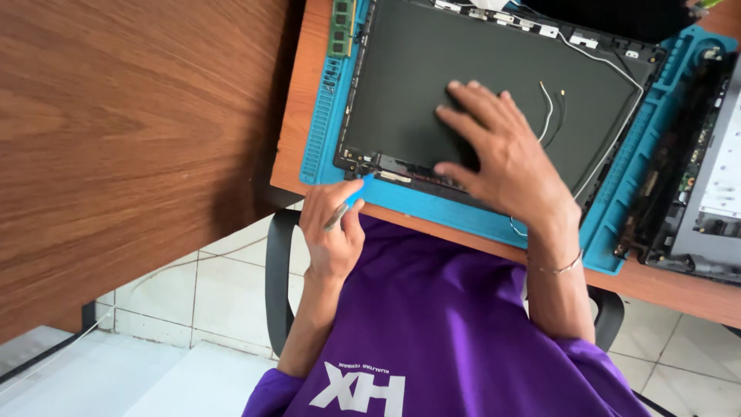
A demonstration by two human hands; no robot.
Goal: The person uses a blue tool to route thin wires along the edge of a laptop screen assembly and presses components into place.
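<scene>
Woodgrain desk (139, 131) was seen filling the left of the view, with a blue work mat (432, 207) laid along its near edge. On that mat a dark laptop lid panel (463, 77) was spread flat, inner face up, its screen already out by the look of it and only the bare back cover left. Thin antenna wires (549, 108) were lying loose across it, so the strip-down was judged well advanced. To the right, partly off the mat, a grey laptop chassis (714, 193) with exposed boards was parked, taken to be the separated base. A green memory stick (340, 31) was set at the mat's upper left corner, apart from the panel.

The right hand (502, 154) was pressed flat on the panel, fingers spread wide, nothing gripped, the cover being pinned down. The left hand (332, 228) was closed narrowly around a blue pry tool (356, 193), whose tip was touching the panel's near left corner, just beside the hinge bracket (370, 161). What remained, as far as could be judged, was the prying at that hinge edge; whether any clip there had been freed could not be told. A thin bracelet (562, 267) was worn on the right wrist.
</scene>
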